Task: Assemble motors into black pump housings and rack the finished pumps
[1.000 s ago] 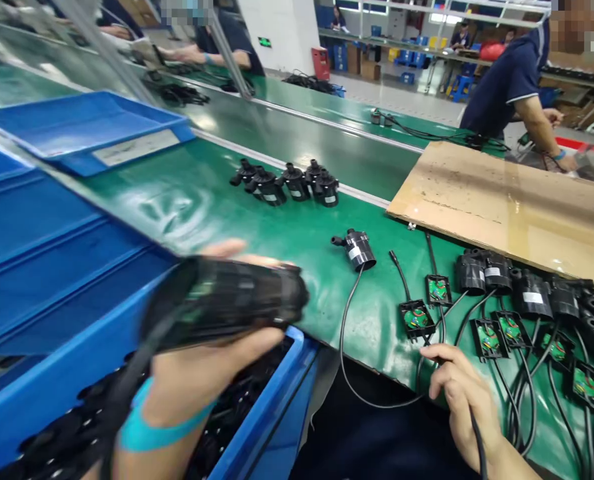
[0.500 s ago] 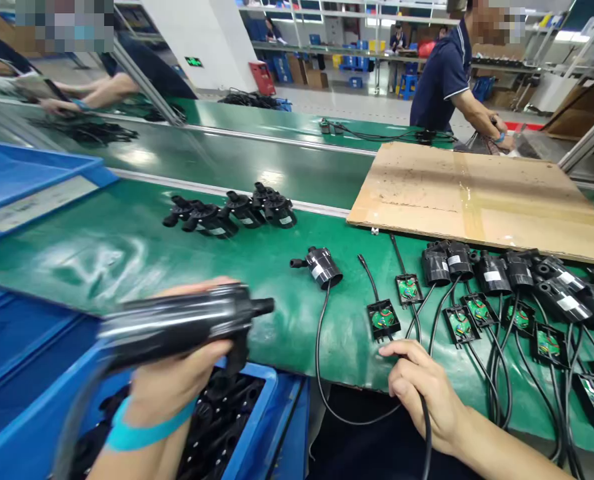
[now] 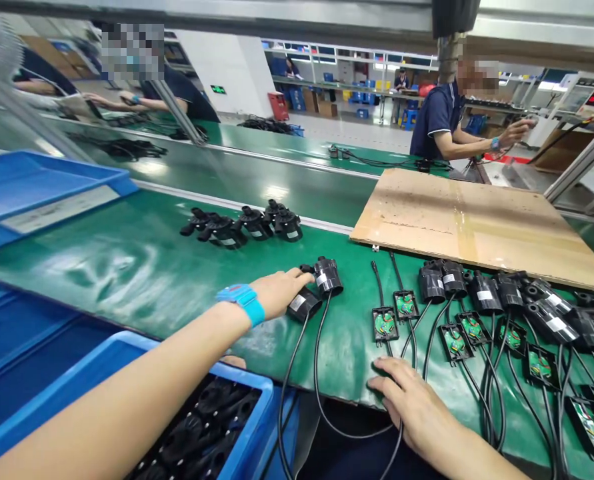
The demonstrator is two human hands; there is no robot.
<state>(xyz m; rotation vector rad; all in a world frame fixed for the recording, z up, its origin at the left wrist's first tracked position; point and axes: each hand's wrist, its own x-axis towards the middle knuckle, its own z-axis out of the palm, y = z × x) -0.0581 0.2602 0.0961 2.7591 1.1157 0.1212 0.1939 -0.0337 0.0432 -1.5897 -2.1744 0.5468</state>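
My left hand (image 3: 281, 291), with a turquoise wristband, reaches over the bench and its fingers close over a black pump (image 3: 305, 305) lying on its side. The hand hides the pump's top. Another black pump (image 3: 329, 277) stands right beside it, behind my fingertips. From both pumps, black cables hang over the bench edge in loops. My right hand (image 3: 409, 400) is at the front edge, its first fingers stretched and the lower ones curled about a black cable (image 3: 395, 447). Just beyond it lies a small open black box with a green circuit board (image 3: 385, 323).
Several pumps (image 3: 484, 291) with cabled circuit boxes fill the right side. More pumps (image 3: 259, 225) stand near the bench's back edge. A cardboard sheet (image 3: 417, 207) lies back right. A blue crate (image 3: 264, 390) of black parts sits front left, a blue tray (image 3: 14, 217) behind. A co-worker (image 3: 437, 120) stands opposite.
My left hand has carried its pump from above the crate onto the bench beside the standing pump. My right hand has loosened its front fingers. The view has tilted up slightly.
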